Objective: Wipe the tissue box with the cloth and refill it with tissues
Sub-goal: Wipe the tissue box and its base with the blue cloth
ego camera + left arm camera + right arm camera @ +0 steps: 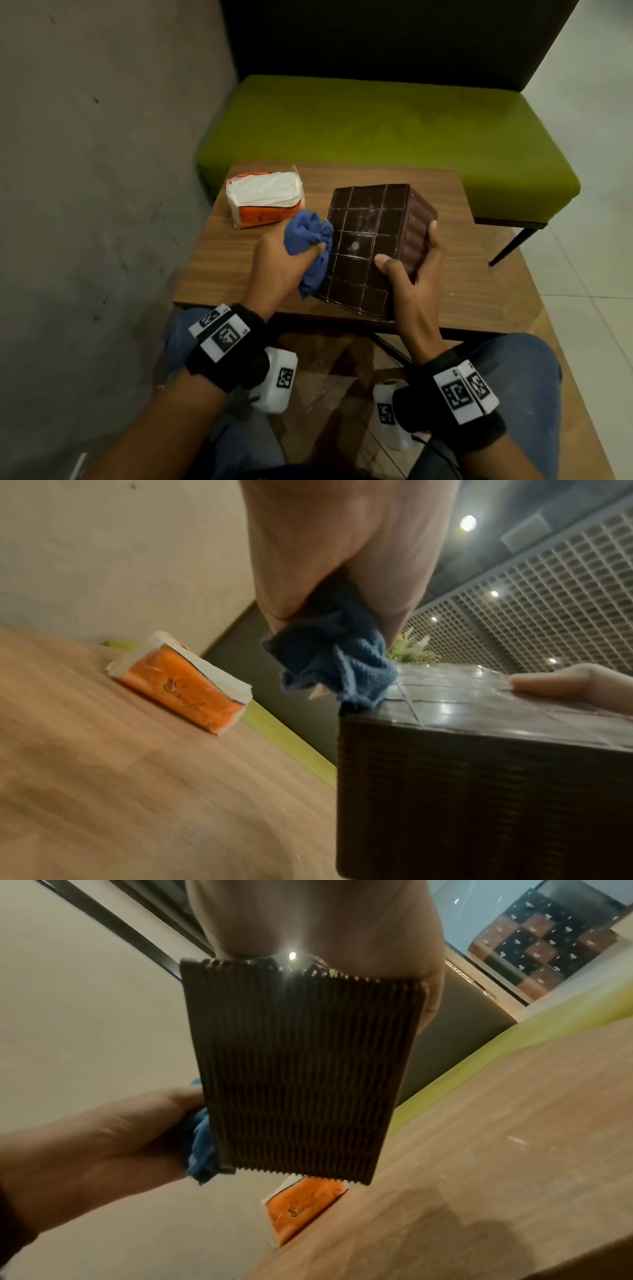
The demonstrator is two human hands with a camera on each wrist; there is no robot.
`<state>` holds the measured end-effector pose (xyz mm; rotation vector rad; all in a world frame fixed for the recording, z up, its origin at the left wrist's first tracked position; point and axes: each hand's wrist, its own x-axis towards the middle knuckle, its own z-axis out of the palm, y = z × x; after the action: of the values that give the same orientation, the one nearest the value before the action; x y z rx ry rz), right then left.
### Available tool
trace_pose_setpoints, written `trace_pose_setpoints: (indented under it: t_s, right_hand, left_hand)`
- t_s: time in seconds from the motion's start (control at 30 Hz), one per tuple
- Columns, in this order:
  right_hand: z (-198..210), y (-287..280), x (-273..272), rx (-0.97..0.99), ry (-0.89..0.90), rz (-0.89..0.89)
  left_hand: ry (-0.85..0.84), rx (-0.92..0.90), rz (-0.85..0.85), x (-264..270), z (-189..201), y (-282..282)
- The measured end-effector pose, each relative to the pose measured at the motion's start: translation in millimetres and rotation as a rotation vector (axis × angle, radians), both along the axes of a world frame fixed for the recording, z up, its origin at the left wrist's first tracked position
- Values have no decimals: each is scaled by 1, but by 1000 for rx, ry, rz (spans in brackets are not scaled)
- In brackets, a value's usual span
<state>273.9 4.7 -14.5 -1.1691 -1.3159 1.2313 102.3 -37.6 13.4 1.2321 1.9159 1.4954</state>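
Cloth point(310, 240) at tissue box point(366, 246) left edge

the tissue box point(363, 246) looks like dark brown plastic. its big face is glossy, cut into a grid by pale lines, and it catches ceiling lights in the left wrist view; there's a whitish smudge near the middle. the side walls point(294, 1066) are ribbed and duller. the cloth point(337, 666) is blue, soft and crumpled, with a fine waffle-like weave, totally matt. the tissue pack point(265, 200) at centre left is thin crinkly plastic wrap, orange and white, slightly shiny, white paper showing on top. the counter point(479, 284) is wood-grain, smooth, low sheen, with pale specks. the bench seat point(376, 130) at upper right is green, smooth upholstery. the wall point(85, 171) on the left is rough grey concrete.
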Motion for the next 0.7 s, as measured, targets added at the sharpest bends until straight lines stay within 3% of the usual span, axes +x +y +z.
trace_pose_setpoints:
  t_s: [0.17, 0.3, 0.37, 0.43, 0.53, 0.7]
  right_hand:
    - [-4, 0, -7, 19, -85, -44]
    - [-8, -4, -2, -12, -48, -18]
    - [-2, -3, 1, -61, 81, 37]
    - [7, 5, 6, -139, 204, 145]
    - [12, 28, 14, -190, 171, 254]
    - [16, 39, 20, -311, 72, 503]
  left_hand:
    - [54, -20, -90, 40, -2, -9]
    - [33, -27, -16, 14, -8, -6]
    - [-119, -70, 38, -10, -15, -1]
    - [-455, -160, 13, -20, -16, -5]
    - [-799, -286, -32, -25, -4, -15]
    - [-767, -445, -91, -14, -1, -20]
